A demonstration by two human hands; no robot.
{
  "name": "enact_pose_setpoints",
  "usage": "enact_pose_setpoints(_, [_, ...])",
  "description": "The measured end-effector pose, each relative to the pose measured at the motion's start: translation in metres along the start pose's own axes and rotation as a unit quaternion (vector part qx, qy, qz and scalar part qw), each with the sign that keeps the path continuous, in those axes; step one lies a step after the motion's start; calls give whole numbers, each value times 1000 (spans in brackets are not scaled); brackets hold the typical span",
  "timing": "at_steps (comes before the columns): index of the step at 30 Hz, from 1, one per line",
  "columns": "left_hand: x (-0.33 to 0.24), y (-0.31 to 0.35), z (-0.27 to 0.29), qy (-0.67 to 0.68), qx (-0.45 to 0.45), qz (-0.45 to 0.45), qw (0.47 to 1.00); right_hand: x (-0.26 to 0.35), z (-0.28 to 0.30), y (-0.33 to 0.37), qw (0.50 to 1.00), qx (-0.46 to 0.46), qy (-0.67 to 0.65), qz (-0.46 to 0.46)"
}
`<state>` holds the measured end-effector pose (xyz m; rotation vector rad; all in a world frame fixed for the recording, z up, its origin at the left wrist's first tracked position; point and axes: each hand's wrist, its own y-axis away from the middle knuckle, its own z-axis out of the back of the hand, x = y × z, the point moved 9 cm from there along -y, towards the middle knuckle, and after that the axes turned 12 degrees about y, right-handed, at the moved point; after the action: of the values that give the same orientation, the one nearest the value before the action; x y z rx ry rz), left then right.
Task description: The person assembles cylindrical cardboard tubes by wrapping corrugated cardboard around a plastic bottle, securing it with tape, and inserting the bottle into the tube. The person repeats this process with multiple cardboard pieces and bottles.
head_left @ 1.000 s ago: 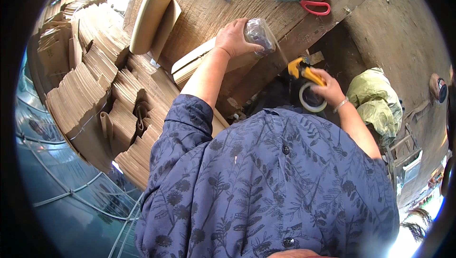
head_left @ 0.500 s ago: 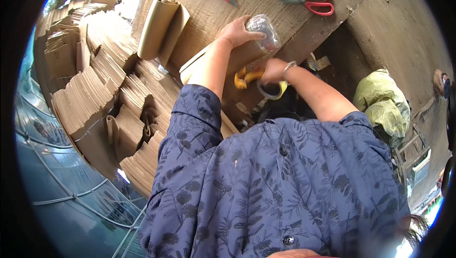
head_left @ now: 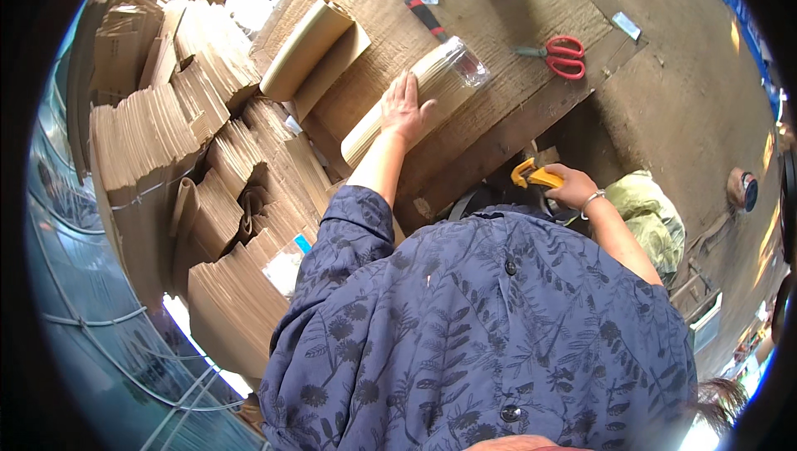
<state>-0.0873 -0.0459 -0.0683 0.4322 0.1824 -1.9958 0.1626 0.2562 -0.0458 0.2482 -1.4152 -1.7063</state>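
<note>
"Head view: what's under the left hand (head_left: 404, 109)?"
"Cardboard bundle (head_left: 437, 84), along the near edge of the bench (head_left: 382, 23); fingers (head_left: 399, 92) flat, not gripping."
"Right hand (head_left: 574, 187)?"
"Fingers grasping a yellow tape dispenser (head_left: 538, 176), beyond that edge."

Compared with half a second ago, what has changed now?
The left hand moved off the clear plastic and lies flat on the brown bundle. The right hand moved right, away from it, still holding the yellow tape dispenser. The scissors stayed on the table.
</note>
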Motion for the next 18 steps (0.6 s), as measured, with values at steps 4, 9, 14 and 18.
enact_pose_setpoints(4, [53, 43, 14, 75, 51, 81, 993, -19, 28, 22, 992, -123, 0, 1])
enact_pose_setpoints(9, [140, 125, 67, 73, -145, 408, 899, -49, 27, 38, 970, -227, -87, 25])
enact_pose_setpoints(14, [179, 163, 28, 485, -377, 345, 709, -58, 14, 25, 964, -238, -98, 63])
enact_pose_setpoints(18, [102, 94, 127, 442, -386, 142, 797, -46, 23, 54, 952, -247, -154, 96])
